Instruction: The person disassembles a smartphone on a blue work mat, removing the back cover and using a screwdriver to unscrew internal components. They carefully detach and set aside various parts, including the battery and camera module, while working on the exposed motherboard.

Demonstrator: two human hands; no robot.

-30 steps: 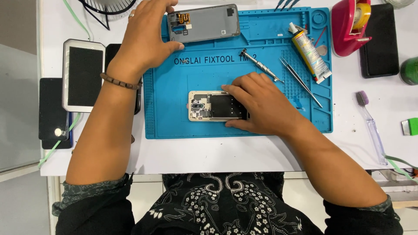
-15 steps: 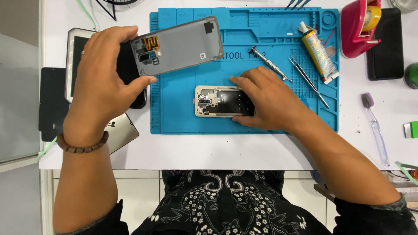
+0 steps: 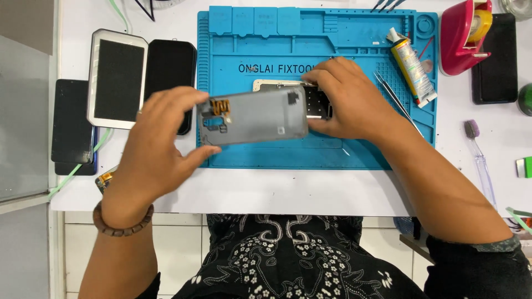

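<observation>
Here, nearest us: we see our dark patterned shirt (image 3: 293, 266) at the bottom edge, with both forearms reaching out over the white bench (image 3: 277, 194).
Left hand: our left hand (image 3: 158, 147) holds a grey phone panel (image 3: 255, 116) up above the near edge of the blue mat; the thumb is under its lower left corner and the fingers (image 3: 183, 97) curl over its top left corner, so the grip is closed on the panel.
Phone panel: it lies nearly level, long side left to right, inner face up, with a small orange ribbon part near the left end.
Wrist: a brown bead bracelet (image 3: 123, 221) sits on the left wrist.
Right hand: our right hand (image 3: 346, 99) presses down on a pale phone frame (image 3: 288, 88) lying on the mat; the fingers are bent over its right end, gripping it, and the panel hides part of it.
Mat: the blue mat (image 3: 266, 50) has small trays along its far edge.
On the mat, right: a glue tube (image 3: 409, 66) and tweezers (image 3: 394, 98) lie beside the right hand.
Left of the mat: a white-rimmed phone (image 3: 116, 77) and two dark phones (image 3: 169, 72) (image 3: 72, 119) lie flat.
Far right: a red tape holder (image 3: 468, 36), and nearer, a toothbrush (image 3: 479, 160).
</observation>
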